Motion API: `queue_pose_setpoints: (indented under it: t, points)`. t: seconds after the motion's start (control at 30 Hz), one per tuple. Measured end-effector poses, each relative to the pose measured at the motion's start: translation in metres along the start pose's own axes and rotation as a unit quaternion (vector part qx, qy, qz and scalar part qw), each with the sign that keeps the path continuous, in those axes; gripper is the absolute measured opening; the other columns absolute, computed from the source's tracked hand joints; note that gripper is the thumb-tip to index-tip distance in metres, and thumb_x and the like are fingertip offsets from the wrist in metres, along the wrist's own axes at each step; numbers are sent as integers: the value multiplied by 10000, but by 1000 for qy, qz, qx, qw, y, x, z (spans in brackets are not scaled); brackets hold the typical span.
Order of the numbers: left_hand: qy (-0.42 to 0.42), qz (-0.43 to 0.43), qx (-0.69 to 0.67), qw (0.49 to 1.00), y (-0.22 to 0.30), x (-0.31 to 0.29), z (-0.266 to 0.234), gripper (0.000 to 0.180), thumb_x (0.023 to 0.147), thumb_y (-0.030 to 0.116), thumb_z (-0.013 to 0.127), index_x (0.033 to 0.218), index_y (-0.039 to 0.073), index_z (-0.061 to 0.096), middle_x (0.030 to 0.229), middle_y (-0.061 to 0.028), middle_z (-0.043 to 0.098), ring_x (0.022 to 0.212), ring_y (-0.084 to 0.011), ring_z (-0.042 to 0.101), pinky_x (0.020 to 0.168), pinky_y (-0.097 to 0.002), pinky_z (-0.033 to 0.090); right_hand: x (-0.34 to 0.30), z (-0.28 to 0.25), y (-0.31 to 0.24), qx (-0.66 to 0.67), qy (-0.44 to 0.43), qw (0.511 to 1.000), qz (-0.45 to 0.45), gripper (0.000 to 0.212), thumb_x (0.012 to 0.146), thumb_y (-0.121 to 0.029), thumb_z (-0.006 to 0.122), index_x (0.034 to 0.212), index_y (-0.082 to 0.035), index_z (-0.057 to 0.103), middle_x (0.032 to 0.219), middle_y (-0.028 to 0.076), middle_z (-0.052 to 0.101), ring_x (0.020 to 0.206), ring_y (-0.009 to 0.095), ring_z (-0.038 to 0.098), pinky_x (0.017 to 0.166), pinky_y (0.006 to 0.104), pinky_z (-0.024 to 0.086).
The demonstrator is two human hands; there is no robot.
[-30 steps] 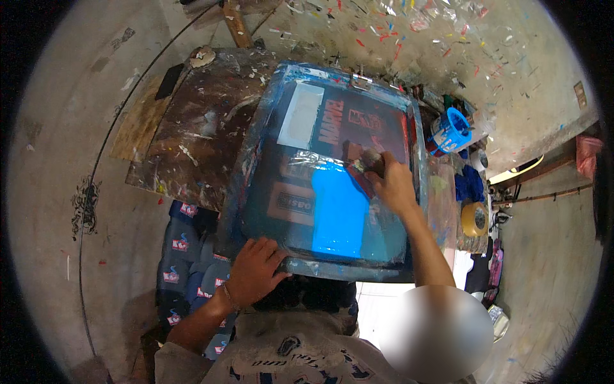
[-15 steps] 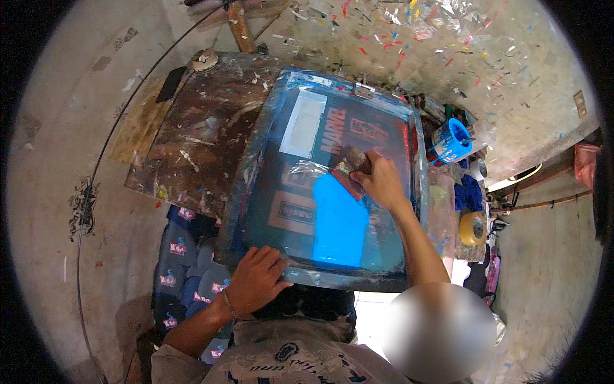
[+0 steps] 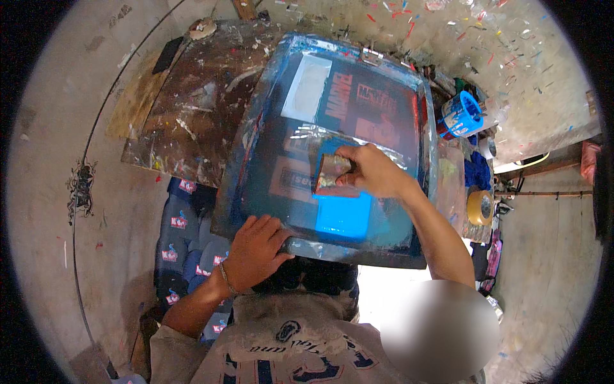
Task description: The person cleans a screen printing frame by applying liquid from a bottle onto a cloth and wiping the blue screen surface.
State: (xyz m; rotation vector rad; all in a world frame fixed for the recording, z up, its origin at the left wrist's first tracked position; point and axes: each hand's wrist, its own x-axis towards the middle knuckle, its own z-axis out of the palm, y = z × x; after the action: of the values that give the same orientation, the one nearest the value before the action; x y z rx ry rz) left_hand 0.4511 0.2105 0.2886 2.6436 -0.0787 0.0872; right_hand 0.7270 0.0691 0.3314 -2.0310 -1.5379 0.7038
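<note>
1. Some blue ink [image 3: 327, 148] looks wiped thin; the thick part [image 3: 343, 219] below our squeegee [image 3: 332, 175] seems left.
2. Our right grip [image 3: 377, 171] pinches it, midway on the printing screen [image 3: 348, 251].
3. Our left hand [image 3: 257, 251] touches the screen's edge; we can't tell if it pinches.

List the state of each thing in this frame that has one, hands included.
Left hand: resting on the near edge of the screen frame
Right hand: closed around the scraper
Scraper: held against the screen
Blue ink: spread in a bright patch
Screen frame: paint-stained
Blue bucket: open, something sticking out
Tape roll: wound, not held
Fabric pieces: printed, overlapping
</note>
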Motion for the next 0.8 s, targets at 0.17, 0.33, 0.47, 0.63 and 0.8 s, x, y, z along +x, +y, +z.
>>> queue_pose_setpoints:
  t: [0.17, 0.33, 0.47, 0.63, 0.8]
  points:
    - [-17, -14, -1, 1000, 2, 0, -2, 484, 700, 331, 782, 1076, 64, 634, 1031, -124, 557, 1018, -336, 534, 911, -458, 422, -33, 19, -31, -21, -42, 998, 39, 370, 721, -60, 760, 1052, -3, 606, 894, 225, 665, 814, 416, 642, 691, 457, 496]
    - [-7, -7, 1, 1000, 2, 1, -1, 485, 698, 346, 787, 1069, 70, 639, 1029, -121, 561, 1024, -327, 537, 911, -452, 424, -62, 32, -48, -57, 30, 997, 30, 354, 731, -67, 761, 1036, 16, 600, 949, 221, 664, 838, 410, 649, 707, 449, 508]
    - [11, -9, 11, 1000, 1, 0, 2, 485, 701, 353, 788, 1071, 73, 644, 1031, -126, 565, 1036, -332, 538, 918, -463, 422, -84, 40, -50, -8, 151, 988, 8, 330, 756, -73, 761, 1028, 22, 600, 900, 206, 667, 781, 394, 654, 678, 429, 505]
    - [-2, -12, 12, 1000, -2, -2, 5, 493, 707, 350, 784, 1085, 67, 644, 1039, -135, 568, 1039, -346, 541, 921, -476, 423, -104, 23, -38, 44, 168, 968, 179, 326, 779, -126, 748, 1027, 33, 608, 838, 262, 652, 777, 408, 674, 661, 425, 514]
    - [5, -4, 4, 1000, 0, 0, 2, 490, 703, 345, 785, 1079, 67, 641, 1032, -134, 565, 1031, -349, 541, 901, -470, 428, -105, 31, -21, 48, 202, 950, 232, 330, 785, -129, 746, 1003, 73, 604, 777, 259, 654, 734, 406, 675, 642, 419, 508]
